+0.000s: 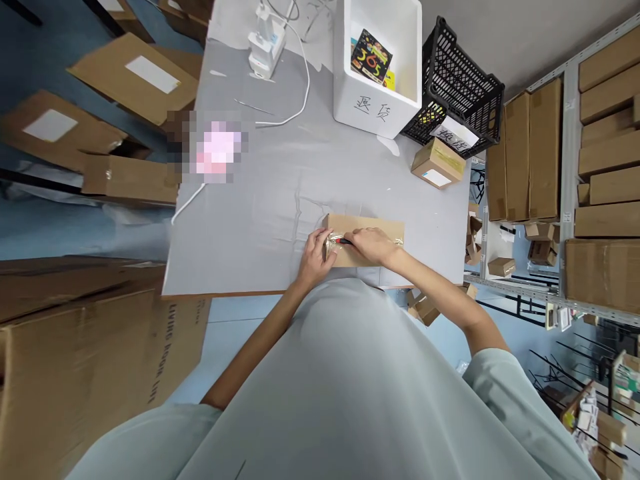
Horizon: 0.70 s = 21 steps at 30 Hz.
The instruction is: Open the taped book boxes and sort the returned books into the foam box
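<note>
A flat brown cardboard box (373,227) with clear tape along its top lies near the front edge of the grey table (280,193). My left hand (316,255) grips the box's left end, fingers curled over the taped edge. Over the box's middle, my right hand (369,243) is closed round a small red and black tool (344,241) whose tip points left at the taped seam. Both hands touch the box.
A white foam bin (377,100) with a colourful book (371,57) stands at the back, beside a black plastic crate (463,87). A small cardboard box (438,163) lies on the table's right. White cable (300,87), charger, stacked cartons left, shelving right.
</note>
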{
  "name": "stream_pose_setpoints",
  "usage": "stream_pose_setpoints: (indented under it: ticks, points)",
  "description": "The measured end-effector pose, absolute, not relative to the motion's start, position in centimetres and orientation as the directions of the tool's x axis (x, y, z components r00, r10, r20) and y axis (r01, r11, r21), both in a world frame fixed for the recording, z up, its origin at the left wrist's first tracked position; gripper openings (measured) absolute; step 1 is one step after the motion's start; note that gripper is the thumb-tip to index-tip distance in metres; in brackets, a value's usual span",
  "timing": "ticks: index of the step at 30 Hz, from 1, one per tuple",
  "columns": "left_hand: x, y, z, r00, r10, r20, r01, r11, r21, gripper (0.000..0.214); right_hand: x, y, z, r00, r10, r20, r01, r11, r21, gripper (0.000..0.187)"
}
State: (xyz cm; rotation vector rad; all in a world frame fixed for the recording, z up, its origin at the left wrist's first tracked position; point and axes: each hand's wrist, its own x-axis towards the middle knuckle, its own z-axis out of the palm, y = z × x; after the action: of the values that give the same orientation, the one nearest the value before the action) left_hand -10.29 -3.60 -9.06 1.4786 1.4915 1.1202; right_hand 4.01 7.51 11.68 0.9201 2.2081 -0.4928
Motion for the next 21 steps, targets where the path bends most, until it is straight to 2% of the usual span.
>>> stream_pose_setpoints:
  ticks: [6,21]
  points:
    - [-10.2,-3.7,-8.9,-0.065,0.996,0.061,0.351,-0.034,0.936,0.060,1.9,7.6,12.0,-0.462,0.477,-0.748,0.738,0.674,-0.027,0.035]
    - [-10.9,-4.0,-8.5,-0.070,0.997,0.011,0.430,0.021,0.903,0.060,3.7,7.5,10.4,-0.482,0.537,-0.692,0.785,0.615,-0.069,0.028]
